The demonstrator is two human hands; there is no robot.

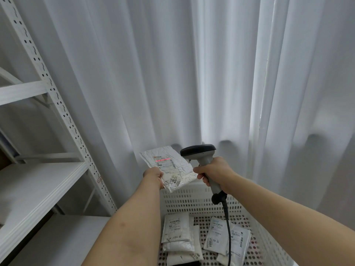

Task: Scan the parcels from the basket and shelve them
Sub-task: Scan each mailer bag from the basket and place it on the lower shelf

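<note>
The left hand pinches a crumpled white parcel by its lower left edge, holding it up above the basket. The right hand grips the handle of a barcode scanner, whose red line falls across the parcel's label. Its black cable hangs into the white perforated basket, where more parcels lie. A white shelf stands to the left, with white curtains behind.

A parcel is held by the left hand above the basket while a scanner, gripped by the right hand, is pointed at it.
</note>
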